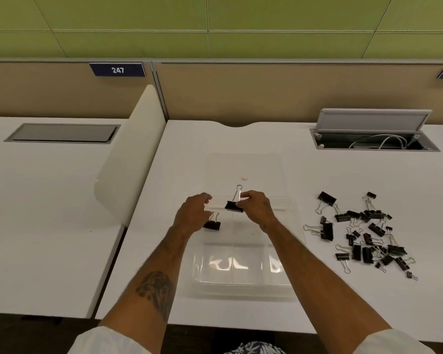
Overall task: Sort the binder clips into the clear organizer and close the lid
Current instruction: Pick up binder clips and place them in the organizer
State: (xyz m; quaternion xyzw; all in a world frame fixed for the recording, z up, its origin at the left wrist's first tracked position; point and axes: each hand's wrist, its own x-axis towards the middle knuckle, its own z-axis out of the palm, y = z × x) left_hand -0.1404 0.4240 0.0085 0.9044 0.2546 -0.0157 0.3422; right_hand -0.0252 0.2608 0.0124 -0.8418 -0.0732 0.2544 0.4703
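A closed grey hatch sat in the neighbouring tabletop at far left, beyond a white divider and below a blue plate numbered 247. On the main tabletop, the person's left hand hovered over the left rear part of the clear organizer. Its grip was loose, the fingers lightly curled and pinching nothing. Just beneath it a small binder clip lay inside the box, partly hidden by the hand; which compartment could not be told. Just beside it, the right hand held a larger binder clip over the organizer's rear edge, grip pinched on the black body, one wire handle standing up. The lid lay open and flat behind the box. To the right, well apart from the organizer, a heap of binder clips in several sizes was scattered on the tabletop. Behind them, near the far edge, a cable hatch stood open with a white cable inside.
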